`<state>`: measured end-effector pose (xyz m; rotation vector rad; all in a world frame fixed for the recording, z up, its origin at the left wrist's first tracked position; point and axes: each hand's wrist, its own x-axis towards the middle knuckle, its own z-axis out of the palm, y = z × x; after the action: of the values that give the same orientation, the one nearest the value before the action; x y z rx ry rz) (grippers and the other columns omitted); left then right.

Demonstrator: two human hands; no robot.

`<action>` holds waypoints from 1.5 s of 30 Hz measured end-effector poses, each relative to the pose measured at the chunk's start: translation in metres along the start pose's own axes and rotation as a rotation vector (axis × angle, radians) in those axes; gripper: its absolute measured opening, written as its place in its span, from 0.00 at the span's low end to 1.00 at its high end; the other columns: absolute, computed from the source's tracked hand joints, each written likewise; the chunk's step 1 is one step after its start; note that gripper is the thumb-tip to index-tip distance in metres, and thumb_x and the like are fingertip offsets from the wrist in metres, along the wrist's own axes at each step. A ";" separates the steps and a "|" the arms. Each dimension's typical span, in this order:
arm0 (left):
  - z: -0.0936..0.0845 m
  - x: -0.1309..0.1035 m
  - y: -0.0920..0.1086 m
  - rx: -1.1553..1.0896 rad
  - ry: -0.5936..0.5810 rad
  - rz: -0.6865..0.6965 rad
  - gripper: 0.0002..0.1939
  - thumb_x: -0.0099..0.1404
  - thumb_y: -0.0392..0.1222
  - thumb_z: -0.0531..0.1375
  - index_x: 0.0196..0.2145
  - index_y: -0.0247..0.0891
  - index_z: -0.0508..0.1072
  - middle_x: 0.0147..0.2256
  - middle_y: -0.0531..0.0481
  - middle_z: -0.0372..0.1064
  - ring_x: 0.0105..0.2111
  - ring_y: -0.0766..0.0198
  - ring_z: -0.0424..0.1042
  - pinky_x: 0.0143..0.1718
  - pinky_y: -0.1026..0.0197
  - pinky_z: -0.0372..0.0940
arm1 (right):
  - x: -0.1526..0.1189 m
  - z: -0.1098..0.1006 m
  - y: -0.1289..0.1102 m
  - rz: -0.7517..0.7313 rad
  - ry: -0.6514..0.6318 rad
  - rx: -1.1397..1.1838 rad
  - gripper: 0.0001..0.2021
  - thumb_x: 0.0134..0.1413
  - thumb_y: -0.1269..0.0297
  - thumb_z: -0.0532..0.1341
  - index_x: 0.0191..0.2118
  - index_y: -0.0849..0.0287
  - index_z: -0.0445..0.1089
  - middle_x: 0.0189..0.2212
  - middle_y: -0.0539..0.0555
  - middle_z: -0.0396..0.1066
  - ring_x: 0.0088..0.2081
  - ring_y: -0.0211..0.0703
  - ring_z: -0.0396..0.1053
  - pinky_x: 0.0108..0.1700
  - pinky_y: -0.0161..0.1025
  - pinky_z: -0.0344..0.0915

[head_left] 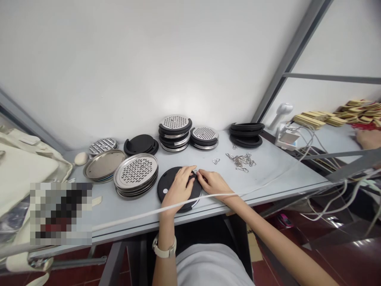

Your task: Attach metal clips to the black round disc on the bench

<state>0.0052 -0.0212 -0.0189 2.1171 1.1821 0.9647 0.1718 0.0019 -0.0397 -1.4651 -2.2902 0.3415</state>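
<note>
A round black plastic holder (163,184) with a white dot lies near the table's front edge. My left hand (179,190) rests over it, gripping it, with thumb and forefinger at its right edge. At that same edge, the fingertips of my right hand (214,185) pinch a small metal wire clip (195,172), mostly hidden by the fingers. Just beyond, a single wire clip (216,161) lies loose, and a pile of wire clips (241,160) is farther right. Left of the holder stands a stack of round metal grater plates (136,171).
Plain metal discs (104,165), black holders (141,145) and stacks of graters in holders (175,123) (204,135) line the back. More black rings (246,135) stand right. A white cable (133,215) crosses in front. Another person's hand (369,139) is far right.
</note>
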 end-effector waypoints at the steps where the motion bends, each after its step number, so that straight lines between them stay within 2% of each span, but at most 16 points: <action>1: 0.000 0.000 0.000 0.008 0.002 0.002 0.20 0.65 0.30 0.49 0.54 0.43 0.61 0.49 0.48 0.63 0.49 0.62 0.64 0.54 0.54 0.58 | 0.000 0.000 0.000 0.007 0.005 0.001 0.14 0.64 0.61 0.45 0.33 0.58 0.63 0.23 0.51 0.68 0.23 0.37 0.64 0.27 0.33 0.48; 8: 0.001 0.001 -0.001 0.064 -0.004 0.011 0.19 0.66 0.30 0.49 0.52 0.43 0.62 0.49 0.50 0.64 0.47 0.62 0.64 0.53 0.53 0.57 | 0.000 0.000 0.001 0.021 0.011 0.062 0.09 0.64 0.61 0.45 0.40 0.56 0.60 0.24 0.49 0.68 0.24 0.38 0.65 0.27 0.32 0.49; 16: 0.001 0.001 -0.002 0.082 -0.003 0.023 0.19 0.66 0.30 0.50 0.52 0.43 0.63 0.50 0.49 0.65 0.48 0.61 0.63 0.53 0.53 0.57 | -0.001 0.000 0.002 -0.003 -0.016 0.015 0.12 0.65 0.62 0.43 0.43 0.57 0.61 0.28 0.52 0.71 0.27 0.39 0.68 0.29 0.32 0.51; 29: -0.001 0.000 0.001 0.067 0.006 0.061 0.20 0.66 0.29 0.49 0.52 0.45 0.64 0.50 0.51 0.66 0.50 0.62 0.63 0.54 0.54 0.57 | 0.000 -0.001 0.001 0.004 -0.043 -0.029 0.13 0.66 0.62 0.42 0.44 0.58 0.60 0.30 0.53 0.73 0.28 0.40 0.70 0.30 0.33 0.52; 34: 0.000 0.001 0.001 0.071 -0.013 0.042 0.22 0.66 0.29 0.48 0.53 0.47 0.63 0.51 0.52 0.65 0.52 0.62 0.62 0.56 0.52 0.55 | 0.000 0.000 0.002 0.012 -0.036 -0.025 0.12 0.66 0.63 0.42 0.44 0.58 0.61 0.30 0.53 0.73 0.28 0.40 0.70 0.30 0.33 0.52; 40: 0.000 0.001 0.000 0.093 -0.007 0.019 0.20 0.66 0.30 0.48 0.52 0.46 0.63 0.50 0.50 0.66 0.50 0.61 0.63 0.54 0.51 0.57 | 0.000 0.000 0.002 0.019 -0.022 -0.008 0.12 0.65 0.63 0.43 0.44 0.58 0.61 0.29 0.53 0.72 0.28 0.40 0.69 0.29 0.33 0.51; 45: 0.001 0.001 0.000 0.055 0.012 0.001 0.19 0.65 0.30 0.50 0.52 0.44 0.63 0.48 0.48 0.66 0.49 0.61 0.65 0.54 0.50 0.58 | 0.000 0.000 0.002 0.047 -0.031 -0.013 0.13 0.65 0.62 0.43 0.39 0.58 0.63 0.26 0.52 0.70 0.26 0.39 0.67 0.29 0.33 0.49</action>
<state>0.0062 -0.0206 -0.0198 2.1582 1.2264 0.9565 0.1730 0.0027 -0.0401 -1.5324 -2.2891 0.3655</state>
